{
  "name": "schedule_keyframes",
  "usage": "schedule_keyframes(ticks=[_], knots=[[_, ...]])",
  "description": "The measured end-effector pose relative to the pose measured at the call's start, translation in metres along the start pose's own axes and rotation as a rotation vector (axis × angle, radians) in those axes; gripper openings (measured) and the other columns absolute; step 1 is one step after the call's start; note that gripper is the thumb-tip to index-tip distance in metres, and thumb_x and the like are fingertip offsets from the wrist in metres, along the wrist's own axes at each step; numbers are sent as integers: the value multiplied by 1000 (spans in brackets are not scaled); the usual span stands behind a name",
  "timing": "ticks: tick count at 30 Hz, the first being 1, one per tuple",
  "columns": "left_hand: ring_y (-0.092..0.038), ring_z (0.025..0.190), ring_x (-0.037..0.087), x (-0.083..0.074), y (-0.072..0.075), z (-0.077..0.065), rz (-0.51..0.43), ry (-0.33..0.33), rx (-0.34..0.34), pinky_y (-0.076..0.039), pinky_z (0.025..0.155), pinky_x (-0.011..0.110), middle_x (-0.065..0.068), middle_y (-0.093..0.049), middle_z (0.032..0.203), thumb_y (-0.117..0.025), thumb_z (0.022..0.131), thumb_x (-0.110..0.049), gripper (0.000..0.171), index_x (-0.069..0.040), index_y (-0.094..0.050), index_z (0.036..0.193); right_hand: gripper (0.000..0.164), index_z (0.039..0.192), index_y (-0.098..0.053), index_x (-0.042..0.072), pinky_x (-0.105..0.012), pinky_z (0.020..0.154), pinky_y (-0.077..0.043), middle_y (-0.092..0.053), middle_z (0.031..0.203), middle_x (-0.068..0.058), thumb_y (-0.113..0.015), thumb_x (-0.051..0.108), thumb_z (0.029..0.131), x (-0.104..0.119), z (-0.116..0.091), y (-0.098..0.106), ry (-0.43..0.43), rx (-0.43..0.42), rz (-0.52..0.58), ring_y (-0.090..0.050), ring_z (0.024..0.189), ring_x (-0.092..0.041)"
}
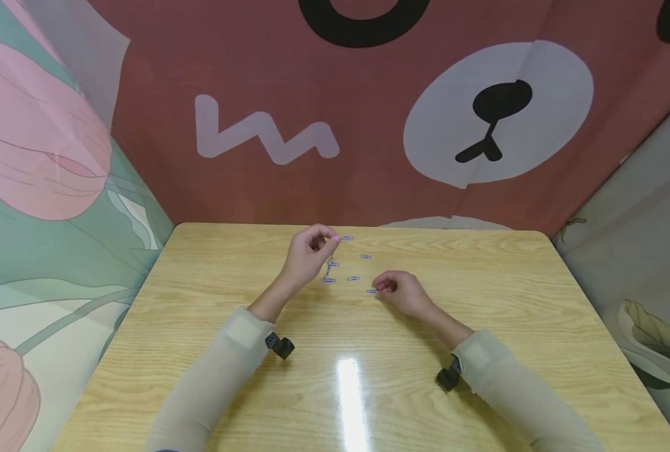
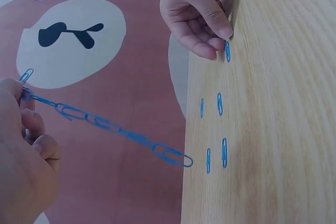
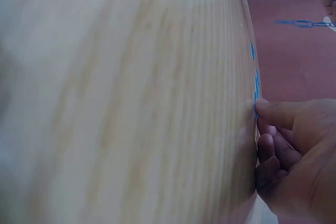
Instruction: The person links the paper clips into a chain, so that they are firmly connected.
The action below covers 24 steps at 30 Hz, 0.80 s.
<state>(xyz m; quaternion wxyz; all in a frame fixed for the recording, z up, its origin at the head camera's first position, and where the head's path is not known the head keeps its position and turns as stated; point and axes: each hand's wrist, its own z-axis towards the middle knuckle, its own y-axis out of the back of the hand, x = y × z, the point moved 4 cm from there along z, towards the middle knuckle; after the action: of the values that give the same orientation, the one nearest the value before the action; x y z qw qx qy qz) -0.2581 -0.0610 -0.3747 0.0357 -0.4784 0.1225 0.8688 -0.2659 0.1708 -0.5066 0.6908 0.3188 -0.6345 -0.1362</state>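
Observation:
My left hand (image 1: 310, 254) is raised over the far part of the table and pinches the top of a chain of blue paper clips (image 2: 100, 123). The chain hangs down from the fingertips, and one clip (image 1: 347, 238) sticks out past them. Low at the tabletop, my right hand (image 1: 401, 292) has its thumb and fingertip at a single blue paper clip (image 2: 227, 52), with the other fingers curled. That clip appears pinched at one end; in the right wrist view the thumb (image 3: 273, 111) partly covers it.
Several loose blue paper clips lie between the hands, among them one nearer the back (image 1: 366, 256) and one closer to me (image 1: 354, 278). The wooden table (image 1: 482, 263) ends at a patterned cloth backdrop (image 1: 256, 188).

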Motion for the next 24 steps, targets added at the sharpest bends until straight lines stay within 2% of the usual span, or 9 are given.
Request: schedule_keyframes(ticks=[11,19,24], knots=[[-40,57,5,-2,-1,1,-3,4,-6,-33,53,20,28,-55,73,-63,97,5,7,12,-65,96,12,99,-75,6,-30,73,-51,-69,87,0,-78,3,88,-1,1,-4,10,-35,-58,-61,80,-15],[-40,55,5,1,-2,0,3,16,-13,-34,52,20,22,-56,71,-63,98,4,7,11,-65,96,11,101,-74,4,-30,73,-52,-70,88,-4,-72,-1,91,0,2,-5,17,-23,-54,-62,82,-15],[-40,55,5,0,-2,1,4,-1,-20,-33,52,19,26,-56,72,-64,97,5,7,12,-65,96,11,101,-74,3,-31,74,-52,-70,90,-6,-70,-2,92,2,2,-3,19,-26,-56,-63,83,-17]])
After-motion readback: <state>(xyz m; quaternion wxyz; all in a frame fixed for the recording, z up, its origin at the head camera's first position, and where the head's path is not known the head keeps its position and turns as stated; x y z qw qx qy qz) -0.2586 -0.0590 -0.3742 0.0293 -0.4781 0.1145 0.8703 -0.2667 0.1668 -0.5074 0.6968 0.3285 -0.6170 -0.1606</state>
